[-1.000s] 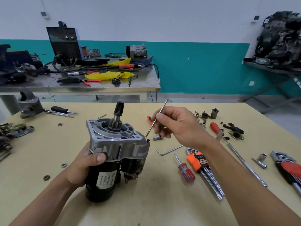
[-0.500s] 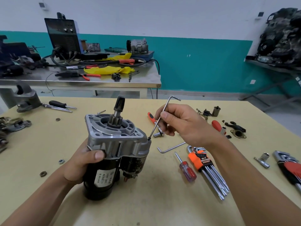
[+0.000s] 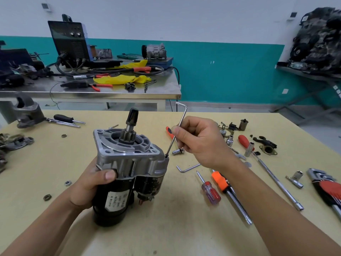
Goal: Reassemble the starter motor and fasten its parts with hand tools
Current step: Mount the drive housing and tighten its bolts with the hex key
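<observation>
Two hands on the job. Left hand [image 3: 92,183] grips the starter motor [image 3: 127,170], fingers wrapped round its black body, motor standing upright on the yellow table [image 3: 166,228], pinion end up. Right hand [image 3: 201,143] pinches an L-shaped hex key [image 3: 178,130] between thumb and fingers, long leg tilted, its tip touching a small dark screw [image 3: 166,155] at the right edge of the aluminium housing. Second hex key [image 3: 187,168] lies flat just right of the motor. Red-handled screwdriver [image 3: 210,192], orange hex key set [image 3: 224,185], loose sockets nearby.
</observation>
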Demonstrator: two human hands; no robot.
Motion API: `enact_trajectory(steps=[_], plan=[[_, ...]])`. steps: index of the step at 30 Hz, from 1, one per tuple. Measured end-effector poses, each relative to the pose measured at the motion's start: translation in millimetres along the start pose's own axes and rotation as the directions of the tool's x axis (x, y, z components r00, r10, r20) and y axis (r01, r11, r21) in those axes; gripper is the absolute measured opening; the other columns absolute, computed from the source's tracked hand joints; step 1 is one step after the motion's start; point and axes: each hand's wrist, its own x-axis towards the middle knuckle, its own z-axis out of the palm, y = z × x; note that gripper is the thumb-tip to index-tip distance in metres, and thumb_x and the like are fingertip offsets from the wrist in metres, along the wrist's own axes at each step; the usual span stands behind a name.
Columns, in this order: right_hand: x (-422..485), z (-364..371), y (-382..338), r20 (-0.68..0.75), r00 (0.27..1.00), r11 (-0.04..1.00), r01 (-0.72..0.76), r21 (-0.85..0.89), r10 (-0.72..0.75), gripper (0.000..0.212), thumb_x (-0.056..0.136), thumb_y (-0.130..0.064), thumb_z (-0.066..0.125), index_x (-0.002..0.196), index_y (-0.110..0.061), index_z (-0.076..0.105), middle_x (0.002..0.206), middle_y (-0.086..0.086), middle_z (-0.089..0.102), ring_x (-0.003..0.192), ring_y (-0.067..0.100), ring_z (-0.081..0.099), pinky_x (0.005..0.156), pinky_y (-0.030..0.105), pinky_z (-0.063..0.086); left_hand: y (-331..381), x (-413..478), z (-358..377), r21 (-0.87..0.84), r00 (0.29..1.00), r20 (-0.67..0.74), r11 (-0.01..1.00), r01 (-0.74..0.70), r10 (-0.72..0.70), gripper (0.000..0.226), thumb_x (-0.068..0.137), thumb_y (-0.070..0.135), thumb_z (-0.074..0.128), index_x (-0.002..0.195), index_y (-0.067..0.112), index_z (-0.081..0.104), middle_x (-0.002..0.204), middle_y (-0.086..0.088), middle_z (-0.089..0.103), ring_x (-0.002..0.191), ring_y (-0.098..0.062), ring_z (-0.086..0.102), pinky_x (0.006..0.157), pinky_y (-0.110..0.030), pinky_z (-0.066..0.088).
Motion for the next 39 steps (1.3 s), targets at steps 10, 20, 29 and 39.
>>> enact_trajectory(steps=[10,20,29,39], plan=[[0,17,2,-0.16,0.987,0.998,0.008,-0.059,-0.018,0.019,0.093,-0.025,0.068,0.075,-0.019,0.069,0.064,0.003,0.061,0.061,0.012,0.055,0.057,0.031,0.048,3,1,2,0.006,1.0,0.008,1.0,-0.016,0.016,0.053,0.06,0.028,0.056,0.11,0.031,0.075,0.106,-0.001,0.076,0.097,-0.018,0.072,0.079,-0.028,0.059],[-3,18,-4,-0.235,0.956,0.949,0.099,-0.3,-0.174,0.037,0.09,-0.016,0.07,0.127,-0.02,0.065,0.07,-0.006,0.073,0.063,0.012,0.071,0.065,0.026,0.057,4,0,2,0.026,0.996,0.083,0.999,-0.025,0.023,0.054,0.065,0.024,0.054,0.116,0.03,0.072,0.11,0.002,0.075,0.101,-0.016,0.071,0.083,-0.026,0.058],[-5,21,-6,-0.199,0.971,0.966,0.079,-0.246,-0.13,0.051,0.096,-0.012,0.062,0.144,-0.022,0.047,0.079,-0.003,0.076,0.061,0.016,0.072,0.055,0.029,0.058,7,0,5,0.039,0.997,0.071,0.999,-0.034,0.032,0.053,0.066,0.025,0.054,0.116,0.031,0.072,0.11,0.003,0.075,0.101,-0.015,0.071,0.083,-0.026,0.058],[1,11,-22,-0.123,0.984,0.938,-0.08,0.338,0.128,0.032,0.103,0.001,0.043,0.127,-0.019,0.05,0.094,0.003,0.075,0.067,0.032,0.073,0.052,0.03,0.055,5,0,3,0.041,0.999,0.043,0.999,-0.015,0.013,0.053,0.065,0.027,0.056,0.115,0.031,0.073,0.111,0.001,0.075,0.102,-0.017,0.071,0.083,-0.026,0.058]])
